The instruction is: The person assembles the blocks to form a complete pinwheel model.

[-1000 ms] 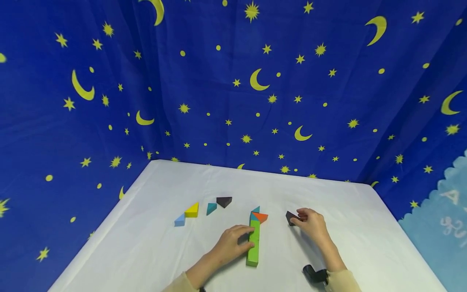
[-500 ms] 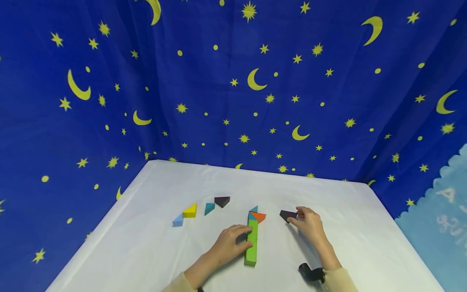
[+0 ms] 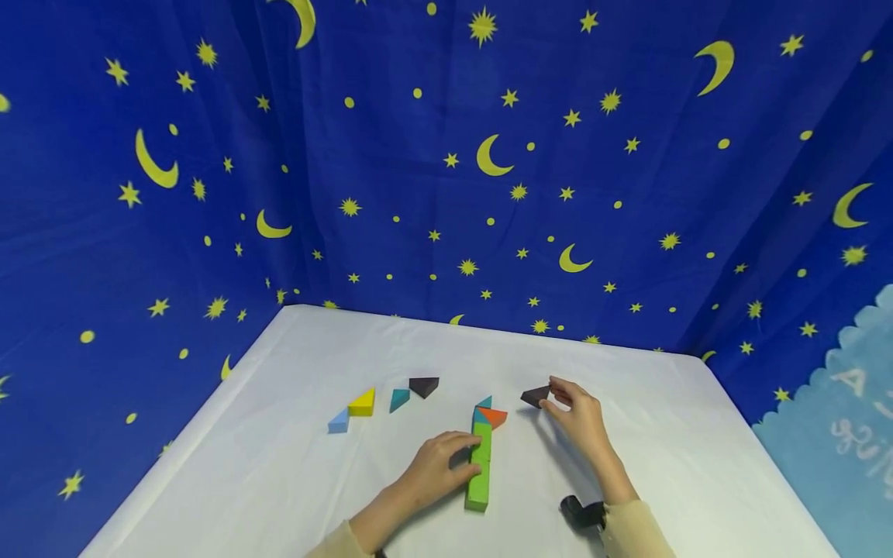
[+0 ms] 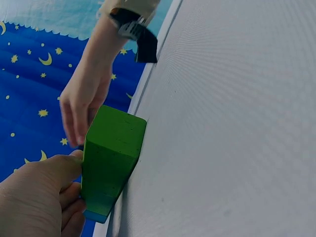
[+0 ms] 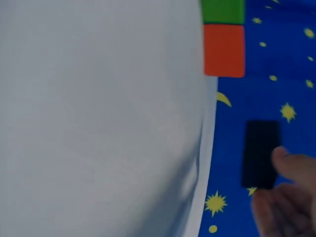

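In the head view my right hand (image 3: 580, 415) pinches a black triangular block (image 3: 536, 397) between thumb and fingers. The right wrist view has this black block (image 5: 260, 154) blurred against the curtain. My left hand (image 3: 434, 470) rests with thumb and fingertips against the left side of a column of green blocks (image 3: 477, 488). From the left wrist camera the green blocks (image 4: 112, 153) are seen end-on, thumb at their near side. At the column's far end lie an orange triangular block (image 3: 494, 418) and a teal triangular block (image 3: 484, 402), with another teal piece beside them.
Left of the column, a second black block (image 3: 424, 386), a teal triangle (image 3: 400, 400), a yellow block (image 3: 362, 403) and a light blue block (image 3: 338, 421) lie on the white table (image 3: 279, 465). A blue star-patterned curtain (image 3: 391, 170) surrounds the table.
My right hand has moved left and slightly away from me, carrying the black block closer to the column and turning it. The left hand stays at the green blocks.
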Motion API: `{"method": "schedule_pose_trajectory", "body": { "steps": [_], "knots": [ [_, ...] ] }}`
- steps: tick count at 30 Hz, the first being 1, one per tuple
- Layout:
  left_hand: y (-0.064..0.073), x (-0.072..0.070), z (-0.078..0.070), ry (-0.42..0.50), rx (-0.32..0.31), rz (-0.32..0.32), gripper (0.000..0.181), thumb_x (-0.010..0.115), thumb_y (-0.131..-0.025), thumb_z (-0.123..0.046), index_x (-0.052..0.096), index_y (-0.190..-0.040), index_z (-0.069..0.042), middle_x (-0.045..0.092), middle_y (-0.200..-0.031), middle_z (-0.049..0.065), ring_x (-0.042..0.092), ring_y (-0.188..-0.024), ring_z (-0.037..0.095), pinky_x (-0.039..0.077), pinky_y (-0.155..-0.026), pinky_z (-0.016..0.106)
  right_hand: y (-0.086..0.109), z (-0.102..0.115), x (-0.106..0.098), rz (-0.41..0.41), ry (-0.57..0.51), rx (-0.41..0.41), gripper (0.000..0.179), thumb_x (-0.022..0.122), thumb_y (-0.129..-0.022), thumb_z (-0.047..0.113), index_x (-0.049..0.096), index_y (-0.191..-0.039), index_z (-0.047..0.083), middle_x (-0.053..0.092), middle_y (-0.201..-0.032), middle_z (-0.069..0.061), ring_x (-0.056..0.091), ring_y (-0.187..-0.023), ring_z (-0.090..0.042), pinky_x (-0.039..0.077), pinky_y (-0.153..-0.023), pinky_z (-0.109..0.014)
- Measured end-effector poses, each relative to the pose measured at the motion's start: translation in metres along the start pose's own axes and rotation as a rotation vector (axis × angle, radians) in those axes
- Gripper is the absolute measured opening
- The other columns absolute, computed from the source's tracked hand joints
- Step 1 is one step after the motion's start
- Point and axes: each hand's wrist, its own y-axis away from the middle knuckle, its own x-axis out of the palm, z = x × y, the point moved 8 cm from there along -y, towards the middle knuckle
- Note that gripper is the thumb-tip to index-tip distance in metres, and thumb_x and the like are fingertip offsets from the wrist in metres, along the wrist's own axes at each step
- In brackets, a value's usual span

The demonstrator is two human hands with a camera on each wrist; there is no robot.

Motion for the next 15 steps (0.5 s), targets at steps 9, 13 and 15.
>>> {"method": "schedule_pose_trajectory", "body": {
  "steps": [9,13,15],
  "knots": [
    [0.000,0.001,0.000,-0.012,0.007,0.003,0.038,0.073,-0.083,-0.021,0.065,-0.115,-0.003,0.065,-0.112,0.006,0.060,-0.105,0.019,0.048,-0.091,0.033,-0.036,0.011,0.032,0.120,-0.106,-0.005,0.044,0.075,-0.080,0.006,0.060,-0.120,-0.005,0.062,-0.115,-0.021,0.063,-0.100,-0.033,0.052,-0.084,-0.035],
    [0.000,0.000,0.000,-0.013,0.006,0.003,0.038,0.073,-0.084,-0.022,0.065,-0.115,-0.003,0.065,-0.112,0.006,0.060,-0.106,0.019,0.048,-0.091,0.033,-0.049,0.011,0.050,0.198,-0.154,0.032,0.045,0.074,-0.081,0.008,0.060,-0.122,-0.004,0.063,-0.114,-0.020,0.062,-0.101,-0.032,0.052,-0.085,-0.035],
    [0.000,0.000,-0.001,-0.013,0.010,0.002,0.038,0.073,-0.083,-0.022,0.065,-0.115,-0.003,0.065,-0.112,0.007,0.060,-0.106,0.019,0.047,-0.092,0.033,-0.054,0.010,0.059,0.238,-0.173,0.056,0.045,0.074,-0.081,0.009,0.060,-0.122,-0.004,0.064,-0.113,-0.020,0.063,-0.101,-0.032,0.052,-0.085,-0.036]
  ]
}}
